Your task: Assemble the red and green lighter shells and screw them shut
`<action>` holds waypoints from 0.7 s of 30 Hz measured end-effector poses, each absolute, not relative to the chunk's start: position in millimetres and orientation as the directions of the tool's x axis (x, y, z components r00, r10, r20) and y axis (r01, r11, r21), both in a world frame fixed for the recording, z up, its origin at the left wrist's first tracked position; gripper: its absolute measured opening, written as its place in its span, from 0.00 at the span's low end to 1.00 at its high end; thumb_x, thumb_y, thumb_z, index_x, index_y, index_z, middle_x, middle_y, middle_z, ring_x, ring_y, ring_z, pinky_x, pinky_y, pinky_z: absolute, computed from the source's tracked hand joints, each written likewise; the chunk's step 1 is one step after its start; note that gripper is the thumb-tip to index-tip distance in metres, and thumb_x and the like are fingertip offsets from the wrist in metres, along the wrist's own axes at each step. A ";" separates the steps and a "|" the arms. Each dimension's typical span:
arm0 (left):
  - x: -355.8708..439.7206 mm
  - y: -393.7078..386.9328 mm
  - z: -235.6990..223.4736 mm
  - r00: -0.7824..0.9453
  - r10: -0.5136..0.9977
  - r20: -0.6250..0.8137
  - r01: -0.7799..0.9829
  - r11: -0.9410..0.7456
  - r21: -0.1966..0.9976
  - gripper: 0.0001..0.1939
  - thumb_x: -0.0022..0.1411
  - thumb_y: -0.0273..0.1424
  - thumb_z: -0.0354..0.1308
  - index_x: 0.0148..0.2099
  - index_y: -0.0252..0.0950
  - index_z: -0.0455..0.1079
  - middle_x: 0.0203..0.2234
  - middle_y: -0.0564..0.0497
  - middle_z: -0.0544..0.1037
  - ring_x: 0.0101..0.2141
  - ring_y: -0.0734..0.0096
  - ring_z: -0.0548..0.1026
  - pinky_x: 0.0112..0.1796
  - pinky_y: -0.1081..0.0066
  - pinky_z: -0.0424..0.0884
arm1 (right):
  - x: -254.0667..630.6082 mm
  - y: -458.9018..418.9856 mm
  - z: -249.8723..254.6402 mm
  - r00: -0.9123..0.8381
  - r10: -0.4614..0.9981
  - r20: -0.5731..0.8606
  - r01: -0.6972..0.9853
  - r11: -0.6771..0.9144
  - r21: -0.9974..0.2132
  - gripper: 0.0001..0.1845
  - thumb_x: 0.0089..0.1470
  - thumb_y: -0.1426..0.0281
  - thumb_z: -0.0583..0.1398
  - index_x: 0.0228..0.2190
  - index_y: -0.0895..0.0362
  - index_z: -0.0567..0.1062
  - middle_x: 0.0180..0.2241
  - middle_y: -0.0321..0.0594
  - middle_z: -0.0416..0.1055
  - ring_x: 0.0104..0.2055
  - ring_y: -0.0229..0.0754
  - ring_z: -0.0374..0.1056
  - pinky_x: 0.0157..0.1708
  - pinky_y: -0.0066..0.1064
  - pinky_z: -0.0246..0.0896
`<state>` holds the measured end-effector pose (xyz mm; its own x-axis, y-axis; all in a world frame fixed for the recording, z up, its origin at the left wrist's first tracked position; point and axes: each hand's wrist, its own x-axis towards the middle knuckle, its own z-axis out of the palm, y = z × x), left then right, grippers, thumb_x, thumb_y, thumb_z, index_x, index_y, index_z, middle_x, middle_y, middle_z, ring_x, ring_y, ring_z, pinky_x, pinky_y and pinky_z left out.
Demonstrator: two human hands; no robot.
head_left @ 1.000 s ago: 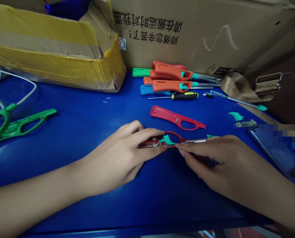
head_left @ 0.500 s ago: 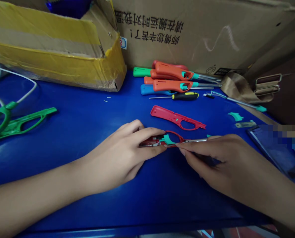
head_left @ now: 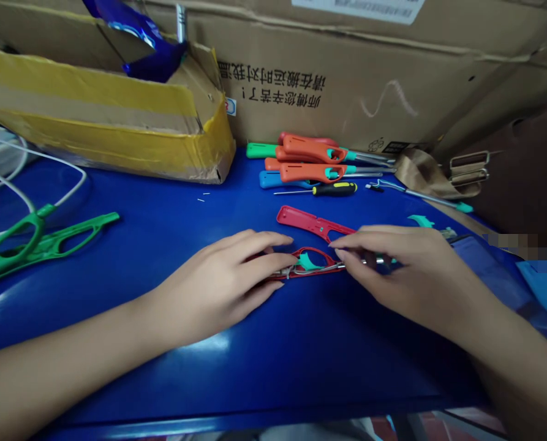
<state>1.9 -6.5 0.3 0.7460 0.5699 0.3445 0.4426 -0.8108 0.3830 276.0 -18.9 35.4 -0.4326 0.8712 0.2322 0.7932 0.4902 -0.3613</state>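
Note:
My left hand (head_left: pixel 222 282) is closed round the handle end of an opened red lighter shell (head_left: pixel 328 255), thumb on the near side and fingers over the top. Inside the shell are a teal trigger (head_left: pixel 307 261) and thin wires; the handle end lies hidden under my fingers. A metal lighter tube (head_left: pixel 347 266) runs from the shell's right end beneath my right hand (head_left: pixel 402 269). That hand hovers just above the tube, thumb and forefinger slightly apart with nothing visible between them. Behind the shell lies the matching red cover (head_left: pixel 301 219), its right end hidden by my right hand.
Several assembled lighters (head_left: pixel 312 171) are piled at the back beside a black-and-yellow screwdriver (head_left: pixel 335 189). Green shell halves (head_left: pixel 29 242) lie left, near white cables (head_left: pixel 66 171). A taped cardboard box (head_left: pixel 163 147) stands back left. A loose tube with wires (head_left: pixel 429 197) and a phone-like dark slab (head_left: pixel 494 269) are right.
My right fingertips have lifted off the tube at the shell's end and shifted slightly away toward the red cover. My left fingers have slid a little left. The view has tilted up.

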 end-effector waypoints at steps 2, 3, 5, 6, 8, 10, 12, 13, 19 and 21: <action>1.8 -5.3 5.2 0.743 0.584 0.326 0.459 -0.800 0.388 0.13 0.71 0.30 0.57 0.56 0.37 0.72 0.55 0.43 0.76 0.53 0.61 0.75 0.53 0.61 0.73 | 279.2 -10.4 32.4 -0.431 0.878 0.210 0.820 0.478 -0.314 0.09 0.60 0.72 0.60 0.39 0.54 0.81 0.36 0.40 0.79 0.38 0.43 0.75 0.36 0.33 0.67; 1.7 -4.8 8.2 0.739 0.592 0.322 0.468 -0.794 0.388 0.11 0.70 0.31 0.58 0.53 0.36 0.73 0.52 0.43 0.77 0.50 0.61 0.76 0.51 0.62 0.74 | 280.7 -6.7 30.9 -0.419 0.885 0.204 0.832 0.464 -0.304 0.08 0.59 0.72 0.61 0.38 0.55 0.81 0.37 0.41 0.78 0.39 0.44 0.74 0.36 0.33 0.67; 1.4 -4.2 14.5 0.727 0.607 0.320 0.489 -0.785 0.380 0.08 0.69 0.31 0.59 0.47 0.35 0.75 0.45 0.44 0.79 0.45 0.62 0.77 0.45 0.63 0.75 | 283.4 -1.4 28.1 -0.417 0.895 0.157 0.841 0.446 -0.305 0.07 0.57 0.72 0.62 0.38 0.55 0.80 0.39 0.41 0.76 0.39 0.44 0.73 0.36 0.34 0.67; 1.1 -4.1 17.4 0.725 0.610 0.321 0.498 -0.786 0.367 0.07 0.68 0.32 0.59 0.44 0.34 0.75 0.42 0.44 0.80 0.42 0.62 0.77 0.43 0.64 0.75 | 284.6 0.4 26.9 -0.418 0.898 0.140 0.842 0.440 -0.310 0.06 0.56 0.72 0.63 0.37 0.55 0.80 0.39 0.41 0.76 0.39 0.43 0.73 0.36 0.34 0.66; 0.1 -3.9 21.5 0.730 0.606 0.315 0.517 -0.792 0.325 0.07 0.68 0.32 0.59 0.41 0.34 0.76 0.37 0.46 0.80 0.38 0.63 0.77 0.39 0.64 0.74 | 286.2 2.6 24.7 -0.423 0.899 0.112 0.842 0.436 -0.319 0.05 0.56 0.72 0.64 0.36 0.55 0.79 0.39 0.41 0.75 0.38 0.42 0.72 0.36 0.34 0.66; -1.0 -3.8 23.3 0.743 0.592 0.313 0.529 -0.805 0.268 0.09 0.69 0.32 0.58 0.40 0.34 0.77 0.36 0.47 0.80 0.36 0.64 0.77 0.38 0.64 0.73 | 286.8 3.9 22.8 -0.423 0.900 0.103 0.842 0.433 -0.322 0.04 0.56 0.73 0.64 0.36 0.55 0.78 0.39 0.40 0.74 0.37 0.41 0.71 0.36 0.33 0.65; -1.9 -3.7 23.0 0.755 0.578 0.309 0.533 -0.816 0.224 0.10 0.70 0.32 0.57 0.40 0.34 0.78 0.35 0.47 0.81 0.36 0.65 0.77 0.38 0.64 0.73 | 286.5 4.9 21.1 -0.422 0.902 0.091 0.842 0.427 -0.329 0.03 0.56 0.74 0.63 0.34 0.55 0.78 0.38 0.40 0.74 0.35 0.40 0.71 0.36 0.33 0.65; -2.2 -3.7 22.3 0.759 0.573 0.308 0.532 -0.819 0.214 0.11 0.71 0.31 0.56 0.39 0.35 0.79 0.35 0.48 0.81 0.36 0.65 0.77 0.38 0.65 0.73 | 286.2 5.4 20.6 -0.423 0.903 0.080 0.842 0.424 -0.334 0.03 0.56 0.74 0.63 0.33 0.56 0.78 0.38 0.40 0.74 0.35 0.40 0.70 0.36 0.32 0.65; -2.7 -3.3 18.8 0.751 0.567 0.340 0.545 -0.822 0.166 0.12 0.72 0.33 0.57 0.40 0.36 0.81 0.37 0.48 0.82 0.37 0.67 0.79 0.39 0.66 0.74 | 282.3 6.9 26.6 -0.399 0.878 0.265 0.809 0.473 -0.350 0.05 0.59 0.73 0.60 0.31 0.56 0.76 0.34 0.41 0.75 0.35 0.43 0.70 0.35 0.34 0.64; -3.1 -3.0 19.5 0.737 0.563 0.375 0.543 -0.823 0.168 0.11 0.71 0.35 0.58 0.44 0.36 0.80 0.40 0.47 0.82 0.38 0.65 0.79 0.40 0.66 0.75 | 280.4 5.9 30.4 -0.328 0.868 0.374 0.798 0.466 -0.382 0.05 0.61 0.71 0.59 0.32 0.55 0.75 0.33 0.41 0.76 0.35 0.44 0.71 0.35 0.35 0.65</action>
